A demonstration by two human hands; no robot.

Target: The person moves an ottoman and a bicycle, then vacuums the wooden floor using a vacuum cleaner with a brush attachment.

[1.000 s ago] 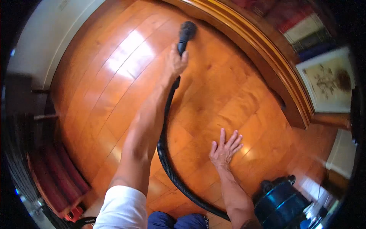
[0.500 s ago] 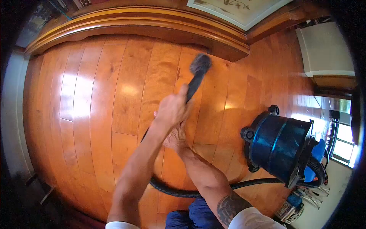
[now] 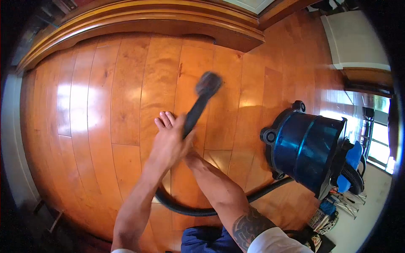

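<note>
My left hand (image 3: 168, 142) is closed round the black vacuum wand (image 3: 195, 116), which slants up and right to a round brush head (image 3: 208, 84) over the wooden floor (image 3: 126, 92). The brush is blurred by motion. Beneath and behind the left hand, my right hand (image 3: 165, 119) lies on the floor; only its outstretched fingertips and wrist show. A black ribbed hose (image 3: 185, 209) curves below both forearms toward the shiny blue vacuum canister (image 3: 307, 148) at the right.
Across the top runs the wooden base of a cabinet (image 3: 156, 22). A pale wall (image 3: 358, 44) stands at the upper right. Small items and a folding rack (image 3: 346, 205) lie behind the canister. A window (image 3: 379, 149) is at the right edge.
The view has turned toward the canister. The brush has moved from beside the cabinet base back toward me. My right hand, earlier in full view with fingers spread, is now mostly under my left.
</note>
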